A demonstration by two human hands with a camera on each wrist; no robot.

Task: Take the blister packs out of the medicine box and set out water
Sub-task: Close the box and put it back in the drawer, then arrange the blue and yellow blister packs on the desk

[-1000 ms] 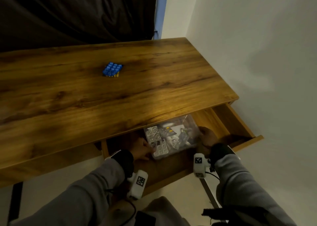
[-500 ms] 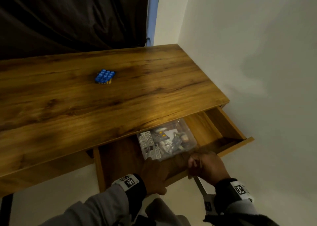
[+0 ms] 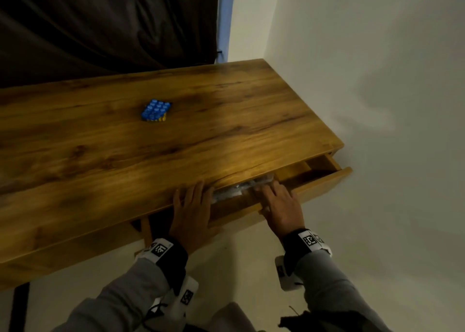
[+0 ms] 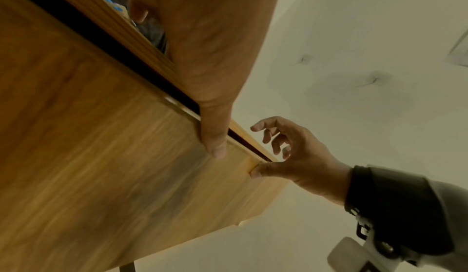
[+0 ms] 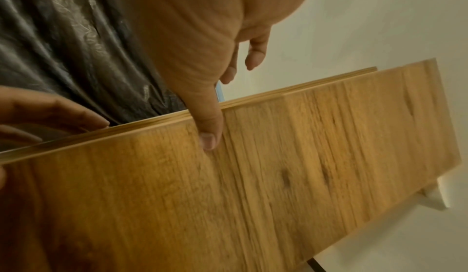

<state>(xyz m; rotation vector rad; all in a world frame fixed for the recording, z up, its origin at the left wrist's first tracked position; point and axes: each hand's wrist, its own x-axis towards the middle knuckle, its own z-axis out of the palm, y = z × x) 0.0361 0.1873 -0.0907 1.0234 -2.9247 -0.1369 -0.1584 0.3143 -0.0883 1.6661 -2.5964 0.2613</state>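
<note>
No writing is readable. Both hands rest relaxed on the drawer (image 3: pixel 297 193) front: left hand (image 3: pixel 192 212), right hand (image 3: pixel 281 205). The medicine box (image 3: pixel 241 188) peeks inside, under the wooden counter (image 3: pixel 226 130), beside a white wall (image 3: pixel 377 80).

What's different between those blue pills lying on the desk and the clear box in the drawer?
The blue blister pack lies in full view on the desk top; the clear medicine box sits in the nearly shut drawer, only a sliver showing. The pack is solid blue, the box see-through. No hand is near the pack; the left hand and right hand rest on the drawer front beside the box. Neither is being held.
</note>
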